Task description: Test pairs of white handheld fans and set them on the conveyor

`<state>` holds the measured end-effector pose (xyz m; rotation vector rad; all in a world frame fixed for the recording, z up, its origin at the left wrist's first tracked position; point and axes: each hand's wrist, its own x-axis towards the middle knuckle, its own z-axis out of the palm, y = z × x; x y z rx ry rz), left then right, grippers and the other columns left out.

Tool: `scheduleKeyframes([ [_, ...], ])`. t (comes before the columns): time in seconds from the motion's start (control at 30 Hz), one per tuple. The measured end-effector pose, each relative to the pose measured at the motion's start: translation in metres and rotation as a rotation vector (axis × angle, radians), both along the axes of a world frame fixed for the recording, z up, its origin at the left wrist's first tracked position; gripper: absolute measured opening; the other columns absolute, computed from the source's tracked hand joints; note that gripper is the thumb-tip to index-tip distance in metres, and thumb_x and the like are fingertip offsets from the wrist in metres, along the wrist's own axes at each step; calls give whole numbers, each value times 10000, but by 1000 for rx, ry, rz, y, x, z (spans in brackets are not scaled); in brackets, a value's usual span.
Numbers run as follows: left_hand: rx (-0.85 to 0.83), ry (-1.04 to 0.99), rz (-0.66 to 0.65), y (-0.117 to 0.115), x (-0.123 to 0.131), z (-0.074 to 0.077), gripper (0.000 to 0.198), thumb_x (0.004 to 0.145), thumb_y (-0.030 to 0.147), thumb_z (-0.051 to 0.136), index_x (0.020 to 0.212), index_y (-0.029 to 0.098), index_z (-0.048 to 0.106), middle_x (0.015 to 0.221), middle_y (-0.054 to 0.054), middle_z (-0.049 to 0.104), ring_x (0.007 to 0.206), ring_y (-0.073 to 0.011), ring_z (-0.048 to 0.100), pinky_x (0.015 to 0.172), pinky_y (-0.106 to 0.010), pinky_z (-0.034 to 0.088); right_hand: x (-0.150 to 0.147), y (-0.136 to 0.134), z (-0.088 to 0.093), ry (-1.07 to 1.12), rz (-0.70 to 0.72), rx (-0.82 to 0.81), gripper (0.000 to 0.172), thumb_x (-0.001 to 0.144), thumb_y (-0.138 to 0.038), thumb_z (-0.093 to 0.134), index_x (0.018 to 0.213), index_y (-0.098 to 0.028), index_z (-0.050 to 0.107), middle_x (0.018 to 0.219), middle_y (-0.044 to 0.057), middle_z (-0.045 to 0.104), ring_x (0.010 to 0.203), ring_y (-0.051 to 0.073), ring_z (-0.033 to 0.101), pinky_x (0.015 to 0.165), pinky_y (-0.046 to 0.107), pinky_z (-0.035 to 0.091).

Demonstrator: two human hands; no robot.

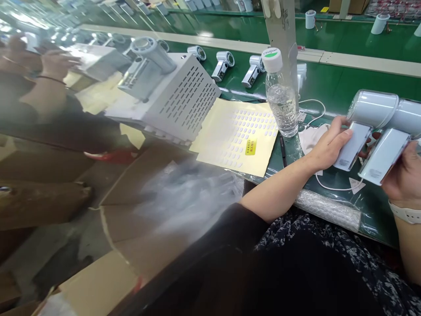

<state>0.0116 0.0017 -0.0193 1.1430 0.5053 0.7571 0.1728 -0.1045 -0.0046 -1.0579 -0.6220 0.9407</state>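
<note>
A green worktop (pixel 342 83) carries a metal rack with slots (pixel 180 98), a sheet of small stickers (pixel 235 136) and a water bottle (pixel 279 105). Near its right edge, two white hair dryers (pixel 373 109) are held up. Each handle is clamped, one by the left hand (pixel 329 145), one by the right hand (pixel 403 171).

"What did the person have on?"

"A black sleeve (pixel 226 237) on the arm, and dark cloth with a small white print (pixel 332 250) beside it."

"Anything at the wrists?"

"A white strap with small holes (pixel 408 214) around the right wrist (pixel 393 205)."
</note>
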Motion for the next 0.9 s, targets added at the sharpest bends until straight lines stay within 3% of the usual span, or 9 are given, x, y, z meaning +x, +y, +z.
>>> scheduleKeyframes([
  [0.17, 19, -31, -98, -3, -10, 12, 796, 887, 862, 821, 1355, 301, 505, 1201, -69, 803, 967, -260, 835, 827, -401, 666, -3, -2, 9, -54, -97, 48, 398, 846, -647, 1005, 982, -285, 914, 1087, 121, 886, 1156, 413, 850, 880, 634, 787],
  [0.3, -17, -107, -142, -4, -12, 16, 790, 888, 815, 893, 1355, 309, 505, 1177, -43, 798, 974, -253, 849, 875, -423, 693, 1, -3, 20, -2, 1, 23, 257, 883, -563, 893, 934, -312, 870, 1129, 131, 864, 1190, 438, 816, 983, 729, 739],
  [0.37, -19, -128, -128, -3, -10, 15, 775, 884, 751, 941, 1380, 303, 549, 1217, -52, 793, 1065, -257, 840, 948, -432, 695, 2, -4, 23, 21, 22, -13, 244, 862, -533, 834, 940, -305, 875, 1074, 130, 830, 1070, 402, 785, 1002, 738, 720],
  [0.47, -35, -177, -135, -1, -8, 11, 838, 773, 648, 1058, 1386, 273, 626, 1362, -91, 778, 1257, -296, 806, 1048, -440, 683, 2, -7, 25, 36, 56, -80, 380, 868, -560, 761, 1030, -255, 919, 933, 128, 757, 862, 339, 706, 968, 714, 721],
  [0.57, -85, -212, -231, 0, -9, 12, 858, 679, 549, 1121, 1328, 230, 660, 1231, -69, 795, 1060, -238, 819, 964, -405, 694, -1, -11, 25, 58, 86, -108, 392, 908, -565, 723, 1049, -264, 931, 896, 115, 777, 859, 343, 746, 930, 683, 750],
  [0.67, -185, -207, -269, -1, -12, 16, 737, 723, 569, 1090, 1204, 199, 671, 962, -5, 756, 783, -145, 751, 808, -330, 668, -4, -16, 27, 55, 143, -135, 332, 894, -520, 805, 1097, -297, 943, 1048, 105, 886, 1021, 382, 848, 940, 659, 786],
  [0.77, -263, -222, -246, 0, -12, 18, 697, 726, 695, 1033, 1074, 188, 707, 863, -6, 723, 727, -132, 704, 697, -291, 620, -9, -21, 31, -7, 182, -109, 285, 874, -437, 938, 1128, -310, 945, 1217, 94, 926, 1131, 383, 887, 1011, 637, 795],
  [0.9, -261, -269, -233, 2, -11, 20, 645, 716, 735, 981, 996, 200, 753, 836, -14, 706, 720, -134, 661, 623, -276, 575, -17, -27, 32, -80, 133, -14, 311, 851, -425, 1056, 1118, -315, 938, 1087, 62, 932, 1017, 343, 909, 961, 586, 809],
])
